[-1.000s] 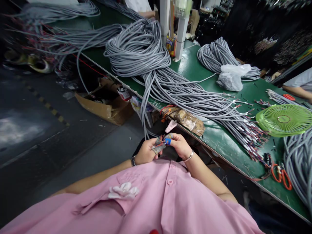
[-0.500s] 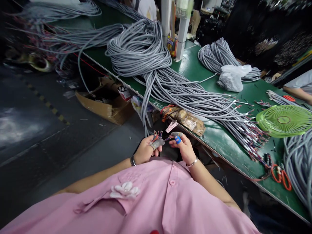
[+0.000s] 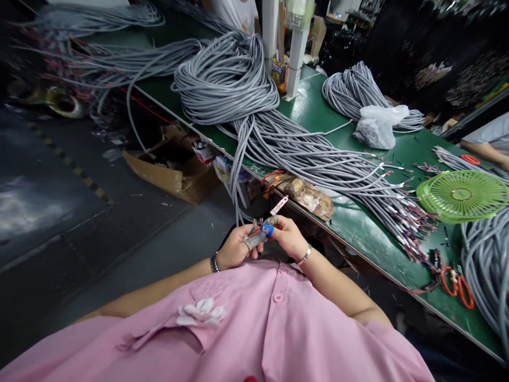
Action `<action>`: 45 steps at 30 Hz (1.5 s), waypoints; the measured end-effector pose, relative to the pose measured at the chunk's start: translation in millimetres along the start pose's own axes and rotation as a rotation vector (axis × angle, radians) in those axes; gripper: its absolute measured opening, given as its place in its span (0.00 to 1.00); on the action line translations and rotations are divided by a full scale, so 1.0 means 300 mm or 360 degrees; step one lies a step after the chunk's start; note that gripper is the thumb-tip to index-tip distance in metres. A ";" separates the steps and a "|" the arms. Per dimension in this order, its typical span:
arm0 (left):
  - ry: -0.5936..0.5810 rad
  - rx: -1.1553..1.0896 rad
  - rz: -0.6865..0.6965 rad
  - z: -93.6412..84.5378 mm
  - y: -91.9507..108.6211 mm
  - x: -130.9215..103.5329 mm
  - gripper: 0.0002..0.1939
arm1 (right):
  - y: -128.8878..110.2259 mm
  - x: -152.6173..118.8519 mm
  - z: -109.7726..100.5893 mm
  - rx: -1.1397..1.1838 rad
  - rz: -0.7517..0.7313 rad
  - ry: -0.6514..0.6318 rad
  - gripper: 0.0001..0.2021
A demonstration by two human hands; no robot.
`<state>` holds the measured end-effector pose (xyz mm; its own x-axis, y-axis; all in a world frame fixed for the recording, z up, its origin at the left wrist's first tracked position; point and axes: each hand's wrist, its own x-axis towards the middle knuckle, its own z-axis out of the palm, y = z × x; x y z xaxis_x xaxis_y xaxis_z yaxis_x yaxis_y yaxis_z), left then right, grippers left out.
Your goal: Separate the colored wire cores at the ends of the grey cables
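Observation:
My left hand [image 3: 234, 247] is closed in front of my shirt around the end of a grey cable. A tuft of thin coloured wires [image 3: 257, 225] fans out above its thumb, which appears wrapped in grey tape. My right hand [image 3: 291, 239] meets it from the right, with thumb and index finger pinched together at the wires. Blue tape [image 3: 268, 229] covers the right thumb tip, and greyish tape wraps the index finger. The fingers hide exactly which wires are pinched. Grey cables [image 3: 237, 180] hang over the table edge just behind my hands.
The green table [image 3: 314, 101] bears a large coil of grey cable [image 3: 226, 79], a bundle with stripped ends [image 3: 413, 228], a green fan [image 3: 461, 195] and orange-handled scissors [image 3: 457, 286]. A cardboard box [image 3: 159, 178] is below. A co-worker's arm [image 3: 485, 154] shows at right.
My right hand has moved left and slightly down, so its fingertips now touch the wires at my left hand. The pink tag behind my hands has turned. My left hand stays nearly still.

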<state>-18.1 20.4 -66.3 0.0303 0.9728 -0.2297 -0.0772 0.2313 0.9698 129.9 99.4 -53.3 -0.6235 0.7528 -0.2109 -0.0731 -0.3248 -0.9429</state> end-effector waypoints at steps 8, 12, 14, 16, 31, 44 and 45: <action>0.0360 -0.0406 0.0070 0.014 -0.003 0.011 0.14 | -0.002 0.012 0.023 0.0003 -0.0057 0.0161 0.15; 0.0451 -0.0527 0.0098 0.016 0.004 0.022 0.14 | 0.006 0.011 0.023 0.0045 -0.0066 0.0189 0.15; 0.0496 -0.0562 0.0096 0.015 0.006 0.025 0.13 | 0.007 0.010 0.022 0.0062 -0.0064 0.0178 0.14; 0.0511 -0.0582 0.0079 0.014 0.006 0.027 0.14 | 0.006 0.009 0.023 0.0071 -0.0052 0.0161 0.14; 0.0337 0.0030 0.0170 0.007 0.020 0.003 0.10 | -0.010 0.030 0.044 -0.0134 0.0015 0.0250 0.16; 0.0431 -0.0197 0.0061 0.018 0.001 0.014 0.13 | 0.021 0.006 0.037 0.0024 -0.0046 0.0263 0.11; 0.0454 -0.0270 0.0051 0.021 -0.003 0.016 0.13 | 0.021 0.006 0.038 0.0057 -0.0033 0.0272 0.11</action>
<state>-11.7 25.0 -67.6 -0.2536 0.9381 -0.2359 -0.2389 0.1756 0.9550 119.4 92.3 -56.5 -0.4801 0.8451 -0.2351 -0.1145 -0.3261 -0.9384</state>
